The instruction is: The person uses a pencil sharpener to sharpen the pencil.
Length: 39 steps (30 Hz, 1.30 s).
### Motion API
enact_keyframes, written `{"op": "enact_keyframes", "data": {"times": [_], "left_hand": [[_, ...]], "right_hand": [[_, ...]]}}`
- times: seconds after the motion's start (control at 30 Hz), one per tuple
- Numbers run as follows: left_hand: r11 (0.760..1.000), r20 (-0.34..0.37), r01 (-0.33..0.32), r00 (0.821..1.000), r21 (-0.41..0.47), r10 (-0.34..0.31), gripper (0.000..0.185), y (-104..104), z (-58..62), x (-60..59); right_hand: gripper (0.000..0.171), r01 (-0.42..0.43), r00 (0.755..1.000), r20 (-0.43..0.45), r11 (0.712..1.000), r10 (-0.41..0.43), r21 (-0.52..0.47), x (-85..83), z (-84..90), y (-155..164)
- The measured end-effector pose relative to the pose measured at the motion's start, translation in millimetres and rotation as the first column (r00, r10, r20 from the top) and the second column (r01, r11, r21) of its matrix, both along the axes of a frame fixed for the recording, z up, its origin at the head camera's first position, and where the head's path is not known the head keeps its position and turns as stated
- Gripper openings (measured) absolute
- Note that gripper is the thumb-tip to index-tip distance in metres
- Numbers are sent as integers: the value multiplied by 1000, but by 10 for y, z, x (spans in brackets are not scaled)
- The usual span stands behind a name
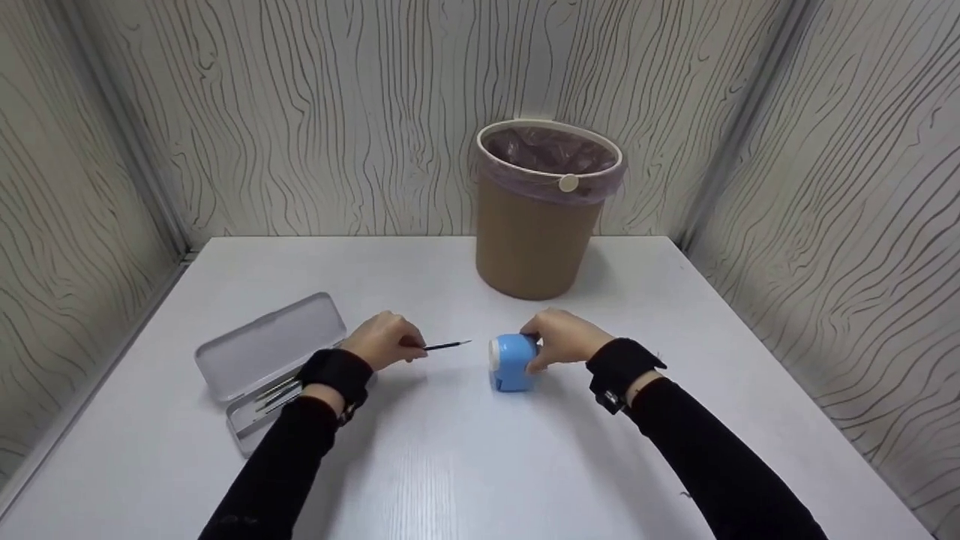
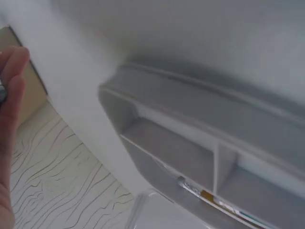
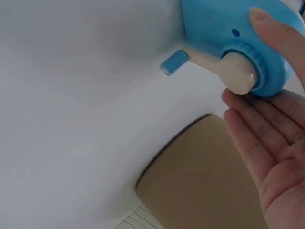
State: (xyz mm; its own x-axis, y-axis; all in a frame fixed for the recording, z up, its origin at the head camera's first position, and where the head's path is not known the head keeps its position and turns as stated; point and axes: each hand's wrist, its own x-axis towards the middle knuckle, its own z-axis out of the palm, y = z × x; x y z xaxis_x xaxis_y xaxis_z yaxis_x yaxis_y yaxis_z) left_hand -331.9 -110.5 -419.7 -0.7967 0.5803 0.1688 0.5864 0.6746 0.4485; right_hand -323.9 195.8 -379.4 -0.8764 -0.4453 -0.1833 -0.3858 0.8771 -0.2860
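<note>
A thin dark pencil point(image 1: 448, 346) is pinched in my left hand point(image 1: 388, 339), its pointed end toward the right. My right hand point(image 1: 568, 337) grips a blue pencil sharpener point(image 1: 514, 363), thumb on one side and fingers on the other. In the right wrist view the sharpener shows a cream crank point(image 3: 236, 74) with a blue knob point(image 3: 174, 62). A small gap parts the pencil tip from the sharpener's pale front. Beside my left wrist lies an open grey pencil case point(image 1: 271, 345), partly hidden by the arm. Several pencils point(image 1: 276, 393) lie in it.
A brown waste bin point(image 1: 531, 240) with a purple liner stands at the back of the white table point(image 1: 480, 465). Wood-patterned panels point(image 1: 360, 112) rise behind and at both sides. The case's divided tray point(image 2: 167, 138) shows in the left wrist view.
</note>
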Motion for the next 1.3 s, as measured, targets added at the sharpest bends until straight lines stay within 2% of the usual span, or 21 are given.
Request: {"op": "enact_keyframes", "data": {"times": [0.17, 0.3, 0.5, 0.63, 0.73, 0.9, 1.03, 1.13, 1.3], "left_hand": [[992, 55, -2, 998, 128, -5, 7, 76, 25, 51], [968, 131, -43, 991, 249, 10, 9, 135, -5, 107], [908, 208, -94, 978, 407, 8, 13, 262, -72, 161], [868, 255, -170, 965, 466, 52, 13, 334, -127, 197], [829, 275, -223, 958, 513, 88, 13, 385, -159, 213], [764, 289, -275, 950, 584, 121, 14, 477, -187, 222], [708, 312, -316, 940, 632, 141, 17, 553, -206, 216], [672, 323, -339, 934, 658, 155, 18, 611, -208, 219], [646, 342, -370, 923, 668, 175, 19, 719, -178, 231]], "right_hand": [[46, -18, 1000, -24, 1000, 18, 14, -10, 5, -4], [44, -42, 998, -39, 999, 41, -8, -8, -17, 13], [49, -21, 999, -39, 998, 18, -61, 2, -49, 60], [57, -1, 1000, -20, 995, -1, -98, 18, -88, 73], [63, 11, 1000, -10, 992, -13, -123, 16, -115, 88], [67, 31, 1000, 8, 981, -30, -191, 16, -105, 123], [63, 50, 999, 9, 958, -49, -281, 11, -77, 118], [56, 56, 998, -15, 928, -66, -367, 12, -81, 75], [43, 67, 990, -68, 852, -120, -520, 38, -102, -66]]}}
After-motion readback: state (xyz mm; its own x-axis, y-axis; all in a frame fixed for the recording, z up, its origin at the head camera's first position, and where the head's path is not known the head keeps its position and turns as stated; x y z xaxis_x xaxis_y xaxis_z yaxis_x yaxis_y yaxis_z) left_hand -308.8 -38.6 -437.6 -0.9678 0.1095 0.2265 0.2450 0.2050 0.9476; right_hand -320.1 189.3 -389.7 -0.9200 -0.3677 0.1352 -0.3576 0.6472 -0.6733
